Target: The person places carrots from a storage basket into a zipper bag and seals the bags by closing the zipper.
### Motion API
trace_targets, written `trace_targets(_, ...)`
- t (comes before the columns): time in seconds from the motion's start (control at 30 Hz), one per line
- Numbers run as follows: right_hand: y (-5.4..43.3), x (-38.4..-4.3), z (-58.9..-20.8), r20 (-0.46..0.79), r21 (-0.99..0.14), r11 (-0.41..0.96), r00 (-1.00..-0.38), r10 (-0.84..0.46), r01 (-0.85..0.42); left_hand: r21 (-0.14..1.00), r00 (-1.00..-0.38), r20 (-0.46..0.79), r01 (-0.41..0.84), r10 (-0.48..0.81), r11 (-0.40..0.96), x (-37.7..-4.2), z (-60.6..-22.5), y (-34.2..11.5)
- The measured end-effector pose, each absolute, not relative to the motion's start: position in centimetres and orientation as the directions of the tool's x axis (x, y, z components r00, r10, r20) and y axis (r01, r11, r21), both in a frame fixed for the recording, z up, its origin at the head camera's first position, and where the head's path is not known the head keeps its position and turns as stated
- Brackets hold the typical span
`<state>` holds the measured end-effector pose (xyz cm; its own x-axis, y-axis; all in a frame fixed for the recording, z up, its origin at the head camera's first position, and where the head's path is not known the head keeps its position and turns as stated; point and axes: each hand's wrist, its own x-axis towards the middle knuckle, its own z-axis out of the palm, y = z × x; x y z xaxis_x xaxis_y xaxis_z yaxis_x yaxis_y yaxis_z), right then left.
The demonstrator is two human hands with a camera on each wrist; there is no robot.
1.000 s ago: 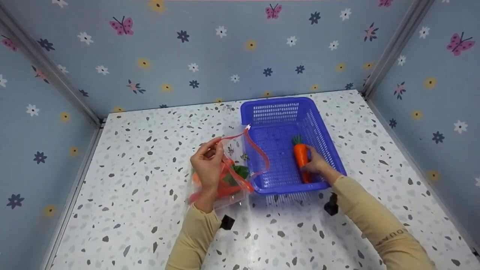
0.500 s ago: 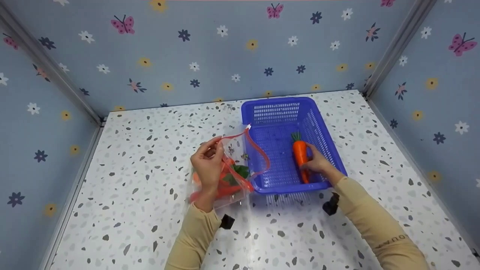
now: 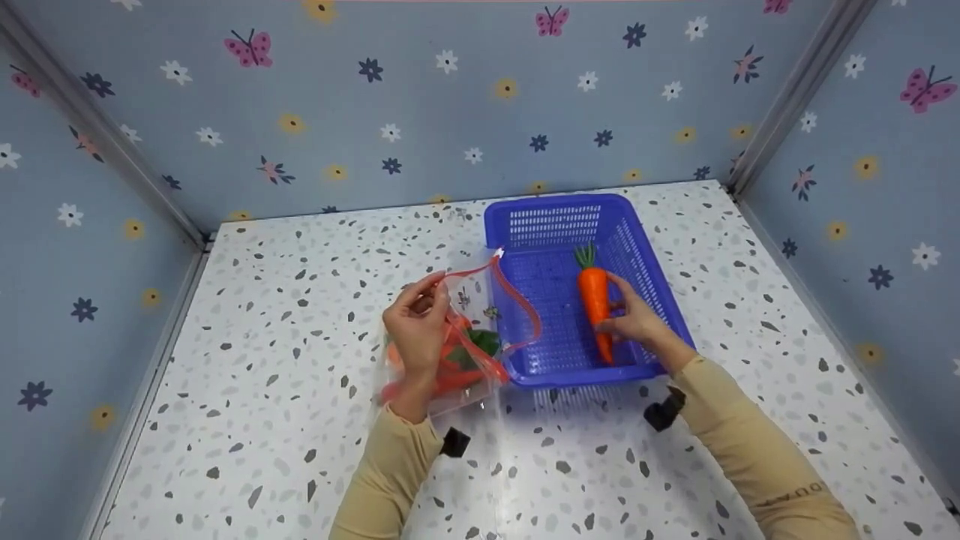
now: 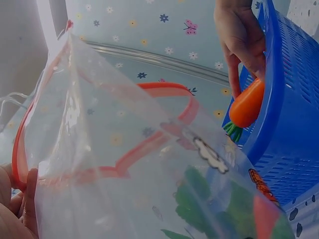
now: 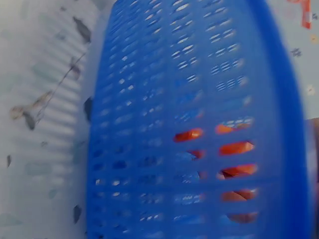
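My left hand (image 3: 416, 326) pinches the red-edged mouth of a clear zip bag (image 3: 472, 292), which gapes toward the right. Orange, red and leafy green items (image 3: 484, 343) show through the plastic; their exact kinds are hard to tell. Inside the blue basket (image 3: 517, 381), my right hand (image 3: 634, 319) grips an orange carrot (image 3: 592, 296) with a green top, fingers and thumb on its right side. The left wrist view shows that carrot (image 4: 246, 107) hanging top-down behind the basket rim. In the right wrist view the slotted basket wall (image 5: 149, 99) hides most of it.
The basket's left side adjoins the bag on a white speckled table (image 3: 285, 315). A blue wall (image 3: 450, 105) with flowers and butterflies closes off the back, and similar panels stand at both sides.
My right hand has raised the carrot off the basket's right side and shifted it slightly left and away from me. The left hand and the bag have stayed nearly still.
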<state>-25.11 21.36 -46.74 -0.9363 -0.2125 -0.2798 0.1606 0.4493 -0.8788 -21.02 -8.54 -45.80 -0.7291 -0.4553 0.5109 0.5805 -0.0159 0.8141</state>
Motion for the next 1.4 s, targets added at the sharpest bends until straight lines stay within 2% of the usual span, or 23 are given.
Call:
trace_targets(0.1,21.2,-24.7,-45.9,-0.257,-0.896,0.423,-0.937,-0.238,0.138,0.796,-0.705,0.549,0.605,-0.449,0.023,-21.3,-46.3,-8.6)
trace_targets(0.17,21.2,-24.3,-45.4,-0.24,-0.905,0.408,-0.935,-0.261,0.118,0.812,-0.724,0.521,0.584,-0.452,0.001,-21.2,-46.1,-8.6)
trace_targets(0.27,21.3,-23.7,-44.7,-0.216,-0.916,0.392,-0.928,-0.302,0.086,0.8,-0.716,0.526,0.6,-0.458,-0.019,-21.7,-47.0,-8.7)
trace_targets(0.4,21.2,-22.9,-43.7,-0.175,-0.927,0.373,-0.919,-0.353,0.033,0.819,-0.736,0.486,0.572,-0.472,-0.048,-19.6,-43.6,-8.1)
trace_targets(0.47,21.2,-22.5,-43.2,-0.155,-0.93,0.367,-0.916,-0.37,0.01,0.826,-0.737,0.482,0.562,-0.473,-0.035,-19.4,-43.2,-8.1)
trace_targets(0.7,20.8,-21.1,-41.5,-0.112,-0.923,0.377,-0.889,-0.443,-0.072,0.805,-0.733,0.505,0.591,-0.456,-0.058,-20.9,-45.9,-8.6)
trace_targets(0.8,20.7,-20.5,-41.0,-0.09,-0.914,0.389,-0.875,-0.476,-0.117,0.815,-0.743,0.487,0.575,-0.459,-0.065,-20.9,-45.7,-8.6)
trace_targets(1.0,20.3,-19.4,-40.4,-0.025,-0.899,0.373,-0.823,-0.567,-0.23,0.809,-0.714,0.527,0.587,-0.462,0.015,-22.6,-48.6,-9.0)
trace_targets(1.17,19.9,-18.6,-39.7,-0.037,-0.888,0.376,-0.777,-0.629,-0.263,0.799,-0.695,0.552,0.598,-0.461,0.055,-24.0,-51.1,-9.5)
trace_targets(1.33,19.3,-18.1,-39.2,-0.058,-0.868,0.394,-0.726,-0.685,-0.303,0.8,-0.694,0.551,0.597,-0.464,0.057,-24.1,-51.2,-9.5)
trace_targets(1.4,19.1,-18.0,-39.0,-0.059,-0.856,0.399,-0.705,-0.707,-0.329,0.809,-0.707,0.534,0.587,-0.464,0.036,-23.3,-49.9,-9.3)
